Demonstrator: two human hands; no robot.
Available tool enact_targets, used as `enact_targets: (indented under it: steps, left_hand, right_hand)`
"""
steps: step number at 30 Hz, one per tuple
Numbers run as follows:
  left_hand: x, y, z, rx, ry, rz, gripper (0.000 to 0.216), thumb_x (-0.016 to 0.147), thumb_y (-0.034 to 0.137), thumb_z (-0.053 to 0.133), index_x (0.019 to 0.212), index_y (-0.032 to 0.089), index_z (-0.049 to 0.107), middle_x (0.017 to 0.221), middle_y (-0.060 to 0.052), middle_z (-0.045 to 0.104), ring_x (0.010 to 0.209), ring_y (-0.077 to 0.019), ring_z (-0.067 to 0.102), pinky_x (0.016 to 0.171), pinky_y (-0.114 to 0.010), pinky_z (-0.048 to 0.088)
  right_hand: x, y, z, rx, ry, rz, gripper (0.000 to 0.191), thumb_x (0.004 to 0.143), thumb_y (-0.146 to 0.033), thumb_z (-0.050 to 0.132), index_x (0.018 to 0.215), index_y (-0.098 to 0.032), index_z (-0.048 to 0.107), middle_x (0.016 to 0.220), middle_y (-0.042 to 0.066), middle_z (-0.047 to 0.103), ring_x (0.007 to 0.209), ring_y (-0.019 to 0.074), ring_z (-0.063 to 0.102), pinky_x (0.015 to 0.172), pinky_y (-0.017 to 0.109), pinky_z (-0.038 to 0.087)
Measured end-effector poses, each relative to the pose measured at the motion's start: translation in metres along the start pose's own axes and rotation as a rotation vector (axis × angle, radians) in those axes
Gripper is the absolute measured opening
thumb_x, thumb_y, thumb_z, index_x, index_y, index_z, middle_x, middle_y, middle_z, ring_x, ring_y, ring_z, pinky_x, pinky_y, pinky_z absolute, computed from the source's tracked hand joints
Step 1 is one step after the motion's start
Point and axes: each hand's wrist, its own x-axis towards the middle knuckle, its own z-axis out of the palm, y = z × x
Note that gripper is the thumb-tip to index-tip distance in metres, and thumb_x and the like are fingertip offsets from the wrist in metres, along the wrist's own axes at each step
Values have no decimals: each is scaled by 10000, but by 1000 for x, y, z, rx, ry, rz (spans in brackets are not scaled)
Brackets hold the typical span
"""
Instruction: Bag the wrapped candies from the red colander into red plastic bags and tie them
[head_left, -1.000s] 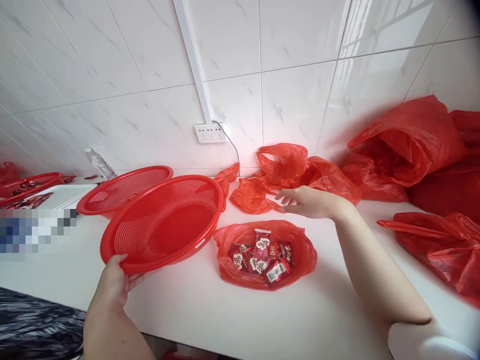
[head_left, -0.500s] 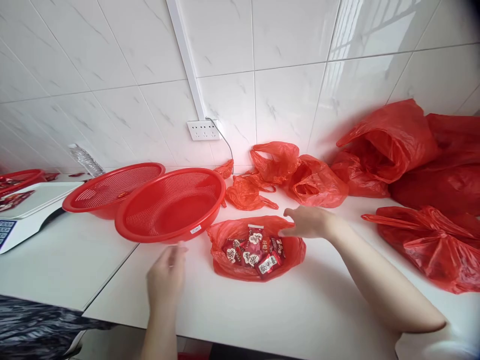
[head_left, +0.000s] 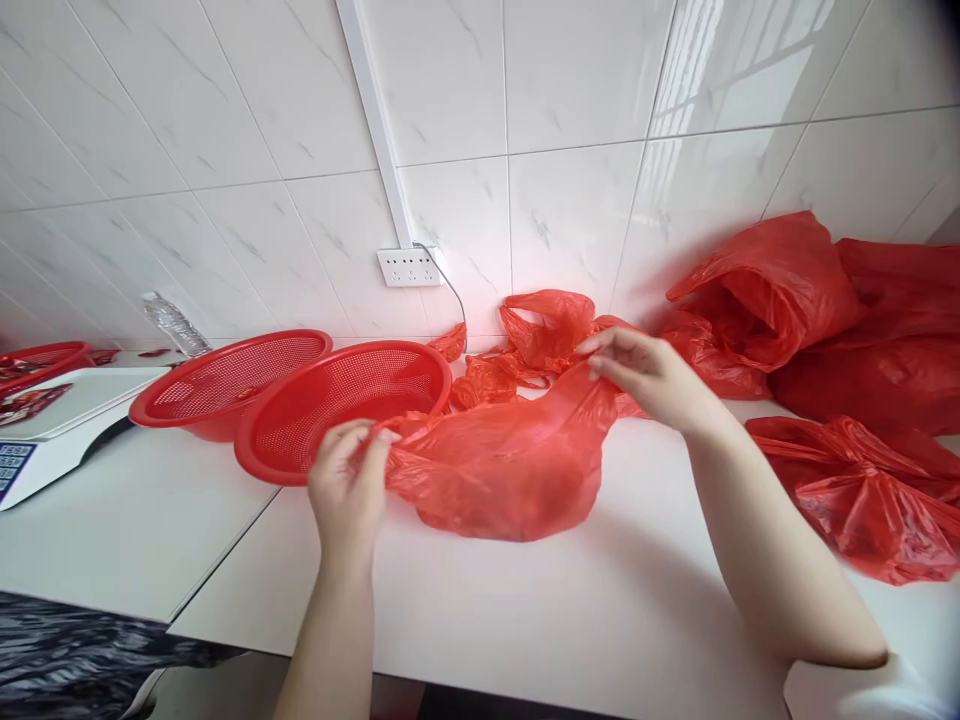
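A red plastic bag (head_left: 510, 475) is stretched between my two hands above the white table. My left hand (head_left: 349, 480) pinches its left top corner between thumb and fingers, beside the near red colander (head_left: 274, 440). With thumb and fingertips, my right hand (head_left: 637, 370) grips the right top corner, held higher than the left. The bag's near side hangs down and hides whatever is inside it. Behind it, small crumpled red bags (head_left: 551, 315) lie against the wall, partly covered by the raised bag.
A second red colander (head_left: 225, 375) stands farther left, then a white scale (head_left: 67, 430) and a plastic bottle (head_left: 176, 325). Large red bags (head_left: 780, 290) and a knotted red bag (head_left: 862, 500) fill the right side. A power socket (head_left: 409, 267) is on the tiled wall.
Both hands have taken hold of the bag's top corners and lifted them. The wrapped packets visible in its mouth before are now hidden behind the raised plastic.
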Motion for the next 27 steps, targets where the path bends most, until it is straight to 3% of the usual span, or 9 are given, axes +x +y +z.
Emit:
enact_targets:
  steps: [3,6,8,12,15,19,22,25,27]
  left_hand:
    - [24,31,0,-377,-55,-65,142,753,236,636,619,202,668,1000,-32,682,1083,-239,601,934,-314,482]
    - [42,61,5,-740,-254,-140,104,779,215,608,714,176,678,992,-64,693,1095,-261,623,934,-362,515]
    - [49,75,14,-850,-388,-157,122,780,198,620,882,182,686,1005,-75,689,1052,-272,650,879,-396,548]
    - [51,81,45,-765,-634,-215,435,739,133,673,1161,232,628,843,-28,663,754,-203,692,789,-407,572]
    - [50,67,58,-669,-690,-201,385,734,175,728,1108,217,649,741,4,623,637,-152,645,825,-386,554]
    - [50,28,32,-427,-675,-123,172,745,298,760,831,181,667,975,-98,681,1031,-249,637,953,-350,490]
    - [40,-8,-1,-448,-639,-123,520,680,385,810,1147,251,624,1274,-115,594,1240,-275,528,984,-335,471]
    - [14,-36,-15,-517,-660,-181,922,467,403,913,1298,268,539,1400,-142,502,1343,-334,425,1045,-393,432]
    - [-7,-45,-9,-419,-735,-242,886,445,284,925,1257,262,571,1324,-159,564,1310,-356,464,1039,-454,431]
  right_hand:
    - [13,-9,-6,179,264,-76,227,875,-410,604,1003,-225,634,825,26,641,807,185,633,740,338,526]
    - [25,-20,-5,290,414,-181,240,856,-416,644,1025,-247,623,854,19,621,842,177,637,800,350,537]
    - [32,-28,1,329,432,-230,290,843,-431,661,1061,-246,611,899,23,613,853,175,639,831,361,542]
    - [39,-40,23,344,357,-244,342,852,-474,641,1084,-230,587,922,26,604,859,162,641,839,340,545]
    - [34,-33,39,302,316,-245,353,874,-493,600,1104,-227,563,1032,55,620,957,174,630,862,329,539]
    - [9,8,46,212,247,-140,487,862,-561,588,1240,-275,480,1331,96,535,1227,229,527,988,390,492]
    - [-17,47,50,247,83,-98,701,830,-635,587,1399,-303,347,1523,107,359,1404,251,355,1117,454,371]
    - [-34,69,61,288,-191,-85,978,746,-641,685,1516,-296,191,1615,107,173,1486,270,173,1190,498,219]
    - [-38,71,74,315,-346,-64,1093,690,-580,768,1539,-288,146,1621,108,154,1488,273,166,1195,488,213]
